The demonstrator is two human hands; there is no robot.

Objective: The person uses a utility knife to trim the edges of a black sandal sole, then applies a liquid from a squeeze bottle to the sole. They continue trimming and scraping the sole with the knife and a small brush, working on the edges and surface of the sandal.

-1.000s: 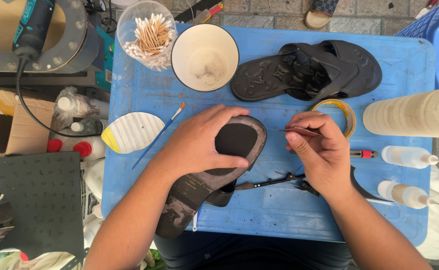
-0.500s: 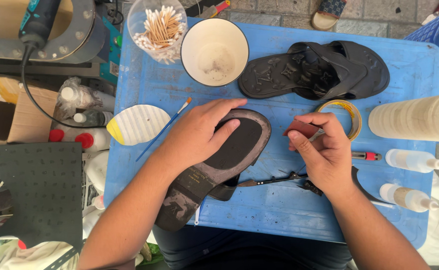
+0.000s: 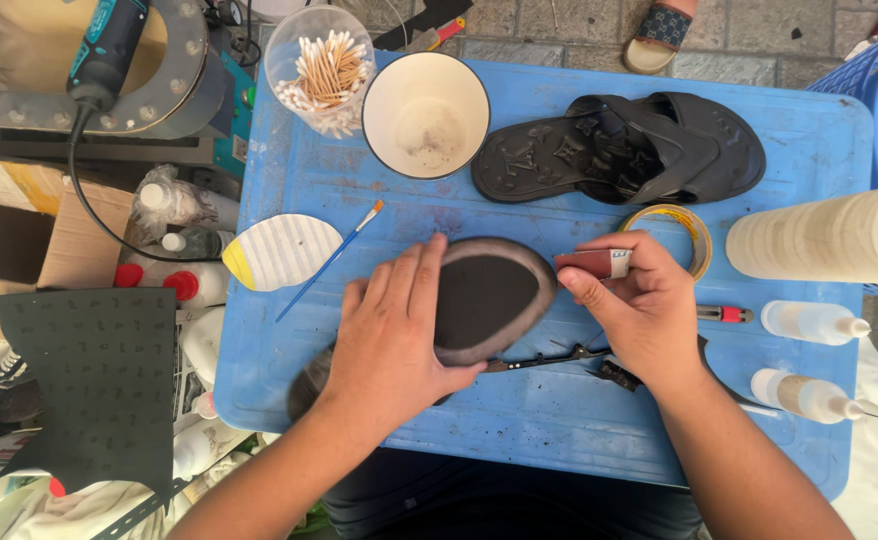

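Matt rubber sole point(image 3: 487, 300) — scuffed blue plastic table point(image 3: 579, 420).

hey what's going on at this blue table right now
A person is working on a dark shoe sole lying on a blue table. The left hand presses flat on the sole, and the right hand holds a small reddish block at its edge. A black sandal, a white cup, a tub of cotton swabs, a paintbrush and a tape roll sit around them.
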